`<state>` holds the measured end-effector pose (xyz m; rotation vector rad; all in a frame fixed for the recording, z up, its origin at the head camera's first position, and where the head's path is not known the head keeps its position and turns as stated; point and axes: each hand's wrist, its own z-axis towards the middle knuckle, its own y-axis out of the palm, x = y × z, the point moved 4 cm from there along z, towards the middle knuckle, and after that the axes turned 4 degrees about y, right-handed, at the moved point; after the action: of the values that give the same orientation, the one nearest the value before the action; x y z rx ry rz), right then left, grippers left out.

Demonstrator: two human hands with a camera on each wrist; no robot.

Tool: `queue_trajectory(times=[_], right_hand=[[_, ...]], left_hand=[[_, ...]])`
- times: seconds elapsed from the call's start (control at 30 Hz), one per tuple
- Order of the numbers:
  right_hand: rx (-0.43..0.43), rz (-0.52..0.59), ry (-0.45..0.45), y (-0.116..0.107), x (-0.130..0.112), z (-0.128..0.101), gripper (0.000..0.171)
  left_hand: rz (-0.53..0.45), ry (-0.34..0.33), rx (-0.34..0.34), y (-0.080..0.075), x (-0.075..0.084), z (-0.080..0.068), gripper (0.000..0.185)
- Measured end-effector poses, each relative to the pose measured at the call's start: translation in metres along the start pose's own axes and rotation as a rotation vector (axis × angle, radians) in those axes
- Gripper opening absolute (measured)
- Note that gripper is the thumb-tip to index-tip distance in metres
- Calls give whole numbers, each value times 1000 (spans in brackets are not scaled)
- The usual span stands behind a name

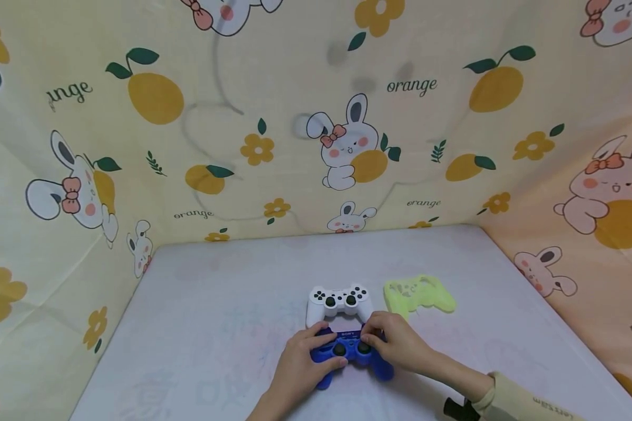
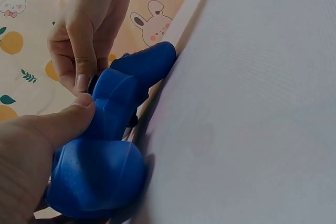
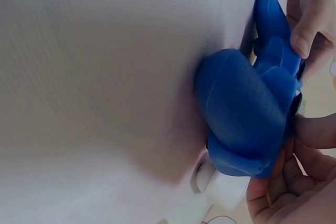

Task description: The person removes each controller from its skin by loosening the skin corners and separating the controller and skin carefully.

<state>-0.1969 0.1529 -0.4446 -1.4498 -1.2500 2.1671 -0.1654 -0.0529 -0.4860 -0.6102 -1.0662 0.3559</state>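
A blue game controller (image 1: 354, 349) with two black thumbsticks lies on the table, facing up. My left hand (image 1: 300, 359) grips its left side, thumb along the near edge and fingers at the far edge. On the controller's right half, my right hand (image 1: 395, 339) has curled fingers around the far right corner, its thumb close by the right thumbstick (image 1: 364, 347). From the left wrist view, the left thumb (image 2: 73, 119) presses the controller's edge. The right wrist view shows the right fingers (image 3: 283, 182) against its side; part of the grip is hidden.
Just beyond the blue controller is a white controller (image 1: 339, 299), close against it. A yellow-green controller-shaped cover (image 1: 418, 294) lies to the right. Patterned cloth (image 1: 295, 128) walls the table (image 1: 200, 327) at the back and sides. A dark object (image 1: 460, 409) shows by the right sleeve.
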Motion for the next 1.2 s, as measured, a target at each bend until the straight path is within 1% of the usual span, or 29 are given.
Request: queue_trajectory(times=[0.1,0.33,0.5,0.63,0.8,0.93,1.07,1.2], right_hand=[[10,8,-6,0,0,-1,12],[70,38,-63,-3,-5,-6,12],[113,70,-116,-4,-5,-9,14],[126,84,-161,-4,-5,-12,15],[124,108,-224,-4,-6,-15,16],[95,115,-261,-4,-5,-17,14],[72,84,-289,-4,-4,-17,12],[61,22,-330,-4,-5,-16,16]], left_hand=[[-15,-3,-1,0,-1,0,52],[-56,-27,8,0,-3,1,52],[-49,-17,30,0,-1,2,53],[-30,-12,41,0,0,1,54],[-7,-12,56,0,2,1,53],[-5,-23,55,1,3,2,53],[-13,-34,52,1,2,2,54],[-20,-50,52,1,1,1,54]])
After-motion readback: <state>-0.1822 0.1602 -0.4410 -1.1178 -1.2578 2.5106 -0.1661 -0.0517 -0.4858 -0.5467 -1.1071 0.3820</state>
